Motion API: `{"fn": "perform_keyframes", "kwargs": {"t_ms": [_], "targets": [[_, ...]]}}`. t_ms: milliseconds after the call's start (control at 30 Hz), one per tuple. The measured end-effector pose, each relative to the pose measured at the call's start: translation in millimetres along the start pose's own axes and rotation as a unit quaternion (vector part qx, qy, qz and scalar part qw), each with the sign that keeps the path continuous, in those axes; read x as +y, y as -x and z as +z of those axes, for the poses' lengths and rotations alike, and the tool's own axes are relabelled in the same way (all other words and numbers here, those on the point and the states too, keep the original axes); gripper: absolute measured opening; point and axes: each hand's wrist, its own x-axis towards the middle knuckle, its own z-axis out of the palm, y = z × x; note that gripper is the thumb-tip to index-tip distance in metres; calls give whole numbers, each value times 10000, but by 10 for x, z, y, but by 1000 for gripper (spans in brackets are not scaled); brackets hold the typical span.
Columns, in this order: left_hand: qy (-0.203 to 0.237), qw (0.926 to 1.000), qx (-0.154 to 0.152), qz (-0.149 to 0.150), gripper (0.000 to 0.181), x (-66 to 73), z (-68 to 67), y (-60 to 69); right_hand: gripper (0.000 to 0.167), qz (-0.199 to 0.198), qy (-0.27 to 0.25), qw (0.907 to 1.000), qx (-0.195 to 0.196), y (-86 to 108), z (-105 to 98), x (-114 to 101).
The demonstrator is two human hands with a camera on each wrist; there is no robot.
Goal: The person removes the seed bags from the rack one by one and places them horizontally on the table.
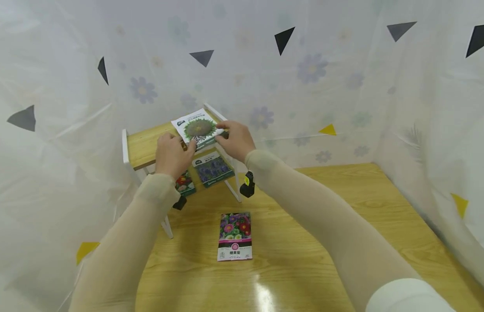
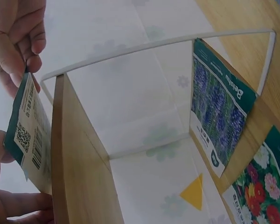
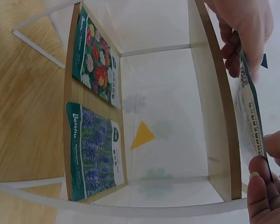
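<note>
A white seed packet [image 1: 199, 128] with a round, green-fringed plant picture is held over the right part of the upper shelf [image 1: 146, 142] of a small two-tier rack. Its near edge is tilted up, and its printed back [image 2: 32, 126] shows from below. My left hand [image 1: 171, 155] pinches its near left corner; my right hand [image 1: 239, 141] pinches its right side. Whether its far edge touches the shelf cannot be seen. On the lower shelf lie a purple-flower seed packet [image 3: 95, 151] and a red-flower seed packet [image 3: 97, 60], side by side.
Another seed packet [image 1: 235, 236] with pink and red flowers lies on the wooden table [image 1: 304, 255] in front of the rack. White metal side frames [image 1: 125, 147] hold the shelves. A patterned white sheet [image 1: 242, 65] hangs behind and at both sides.
</note>
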Motion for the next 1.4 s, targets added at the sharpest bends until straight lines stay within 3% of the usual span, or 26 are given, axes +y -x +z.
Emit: {"fn": "perform_keyframes", "kwargs": {"t_ms": [167, 300, 533, 767, 967, 1133, 1233, 1400], "targets": [[647, 9963, 516, -239, 48, 12, 35, 70, 42, -137, -384, 9991, 138, 79, 30, 46], [1220, 9876, 902, -391, 51, 46, 119, 160, 43, -171, -775, 9966, 235, 182, 18, 133], [1933, 9638, 1834, -60, 41, 173, 326, 380, 48, -252, -1539, 9877, 148, 379, -62, 322], [2374, 9432, 2317, 184, 36, 290, 466, 528, 58, 39, -2651, 9640, -191, 510, -193, 419], [2789, 9289, 2394, 447, 35, 380, 558, 673, 56, 297, -2529, 9667, -256, 627, -270, 533], [3132, 9200, 2293, 535, 34, 454, 622, 784, 55, 432, -2624, 9632, -394, 724, -327, 590], [3319, 9169, 2135, 598, 35, 496, 649, 840, 54, 422, -2596, 9636, -481, 791, -378, 612], [3386, 9183, 1934, 678, 35, 567, 719, 954, 53, 339, -2014, 9755, -813, 948, -485, 679]]}}
